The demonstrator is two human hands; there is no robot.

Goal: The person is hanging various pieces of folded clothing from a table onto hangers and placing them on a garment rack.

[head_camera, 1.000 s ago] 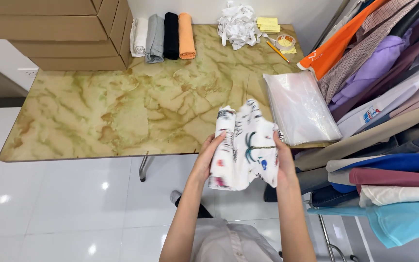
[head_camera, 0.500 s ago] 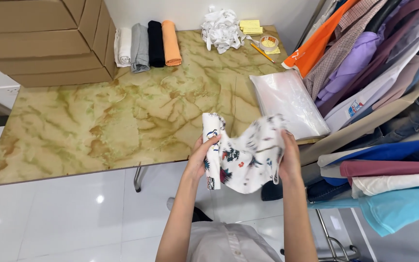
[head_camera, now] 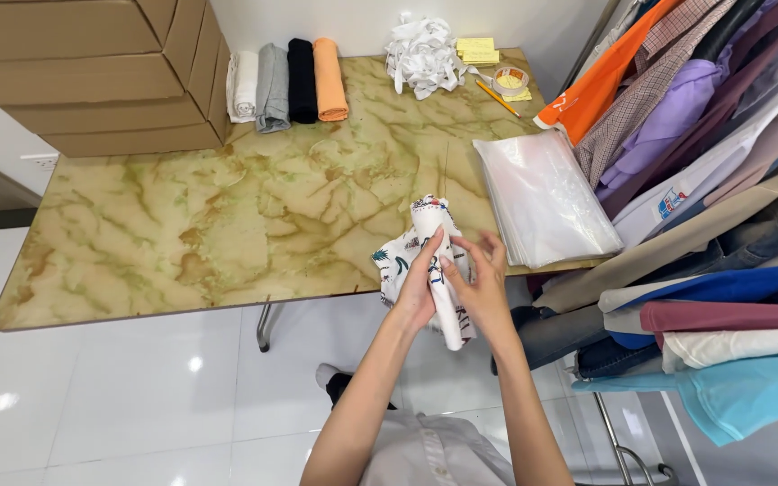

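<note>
While the marble-patterned table [head_camera: 182, 234] spreads away ahead of the hands and the rack of hanging clothes [head_camera: 704, 135] crowds in on their right, everything that matters sits in the small space between the two palms. A white printed garment [head_camera: 432, 261] is bunched there, held in the air just over the near edge of the table. Its long axis runs nearly up and down, tilted a little: the top end pokes up above the fingertips, the bottom end hangs below the wrists. The left hand [head_camera: 418, 290] is wrapped round the cloth from its own side, fingers closed on it and thumb pressed along the roll. The right hand [head_camera: 477, 286] lies just beside it, touching the same bundle, but its fingers are partly spread and look looser; I cannot tell how firmly it grips. Both hands are equally close to the cloth, the left having the surer hold.

The cloth itself is white with scattered dark leaf or palm shapes and small red marks, soft and crumpled into a narrow roll.

Right of the hands, a stack of clear plastic bags [head_camera: 542, 198] lies on the table. Far ahead are four rolled cloths [head_camera: 288, 79] and, smallest, a pencil [head_camera: 497, 97].
</note>
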